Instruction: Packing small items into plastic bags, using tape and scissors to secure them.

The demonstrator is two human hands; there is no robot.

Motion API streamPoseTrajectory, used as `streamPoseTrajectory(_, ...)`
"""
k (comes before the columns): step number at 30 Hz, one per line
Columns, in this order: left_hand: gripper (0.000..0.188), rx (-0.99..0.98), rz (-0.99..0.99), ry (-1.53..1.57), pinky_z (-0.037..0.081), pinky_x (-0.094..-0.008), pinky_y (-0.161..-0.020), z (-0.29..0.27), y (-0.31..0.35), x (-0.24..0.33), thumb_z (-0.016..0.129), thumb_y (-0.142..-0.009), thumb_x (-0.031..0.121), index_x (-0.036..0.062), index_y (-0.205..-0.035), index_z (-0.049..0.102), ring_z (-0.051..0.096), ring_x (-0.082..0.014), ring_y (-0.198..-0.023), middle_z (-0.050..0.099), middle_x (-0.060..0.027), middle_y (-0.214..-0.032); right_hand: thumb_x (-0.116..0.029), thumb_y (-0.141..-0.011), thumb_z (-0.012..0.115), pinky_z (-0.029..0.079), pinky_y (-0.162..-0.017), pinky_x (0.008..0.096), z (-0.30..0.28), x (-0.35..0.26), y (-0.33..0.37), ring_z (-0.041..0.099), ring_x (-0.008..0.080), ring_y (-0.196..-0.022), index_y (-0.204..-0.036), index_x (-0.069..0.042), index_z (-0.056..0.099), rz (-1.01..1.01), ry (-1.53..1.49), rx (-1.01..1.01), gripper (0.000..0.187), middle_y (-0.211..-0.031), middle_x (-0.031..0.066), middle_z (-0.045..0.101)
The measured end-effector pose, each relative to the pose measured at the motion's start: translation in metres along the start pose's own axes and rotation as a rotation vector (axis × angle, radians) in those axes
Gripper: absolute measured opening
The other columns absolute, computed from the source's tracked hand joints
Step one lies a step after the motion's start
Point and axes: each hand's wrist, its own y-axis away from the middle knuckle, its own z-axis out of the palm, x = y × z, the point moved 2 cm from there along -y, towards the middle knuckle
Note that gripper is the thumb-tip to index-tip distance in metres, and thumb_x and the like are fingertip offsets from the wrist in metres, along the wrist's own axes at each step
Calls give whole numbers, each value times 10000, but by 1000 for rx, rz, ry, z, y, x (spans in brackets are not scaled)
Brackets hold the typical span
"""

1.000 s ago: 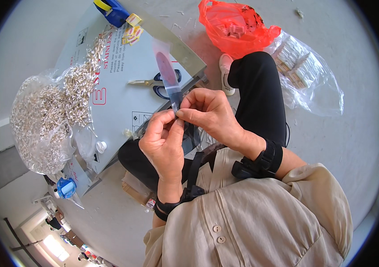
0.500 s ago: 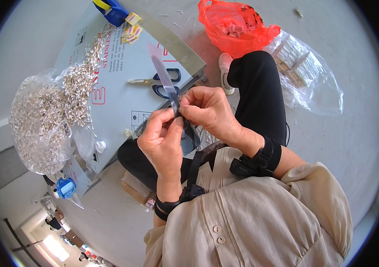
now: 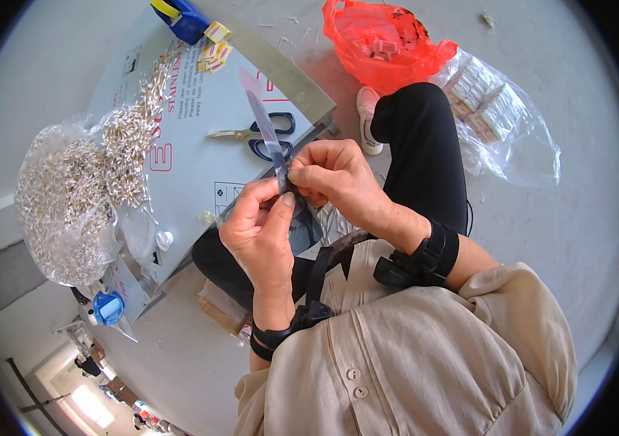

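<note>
A long, narrow clear plastic sleeve (image 3: 265, 120) rises from between my two hands, its far end sticking out over the table. My left hand (image 3: 257, 231) pinches its near end between thumb and fingers. Close against it, my right hand (image 3: 344, 183) has thumb and forefinger pressed together at the same end; whether something small is in that pinch is hidden. Just beyond my hands lie dark-blue-handled scissors (image 3: 246, 134), blades pointing left. Loose white cotton swabs (image 3: 126, 156) are heaped on the table to the left, beside a big clear bag of swabs (image 3: 62, 207).
A blue tape dispenser (image 3: 187, 23) and small yellow-and-white packets (image 3: 215, 55) sit at the table's far end. On the floor are a red plastic bag (image 3: 389, 54) and a clear bag of white bundles (image 3: 487, 109). A white cap (image 3: 164, 240) lies near the table edge.
Both hands have shifted slightly left with the sleeve's near end. My right fingertips sit a little higher along it, a bit farther from my left thumb.
</note>
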Motion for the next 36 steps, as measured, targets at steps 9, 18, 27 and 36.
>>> streamPoseTrajectory(9,170,-10,45,-22,460,-194,-686,-1,-1,0,592,-755,-144,-67,-904,620,556,-73,-763,608,-48,-885,-137,-810,643,358,-465,194,1,4,-2,448,41,-523,-733,-5,567,10,-36,-25,171,-606,-13,513)
streamPoseTrajectory(18,177,0,96,-70,463,-202,-692,-1,-3,-3,596,-744,-156,-64,-894,615,564,-83,-780,605,-50,-891,-83,-786,645,357,-461,185,2,7,-4,469,35,-535,-741,-5,571,-102,64,-23,117,-632,-17,532)
streamPoseTrajectory(27,172,-3,74,-58,458,-194,-675,-3,-3,-1,606,-746,-133,-60,-902,617,558,-68,-776,615,-48,-908,-145,-835,601,377,-485,199,1,6,-5,470,46,-545,-774,-8,574,12,7,-58,153,-629,-6,527)
streamPoseTrajectory(36,170,30,809,-1070,472,-361,-637,8,-3,-1,608,-725,-65,-45,-892,580,556,-284,-740,552,-122,-867,-203,-868,644,378,-507,198,16,7,0,445,18,-617,-795,7,562,-214,181,3,236,-650,-17,516)
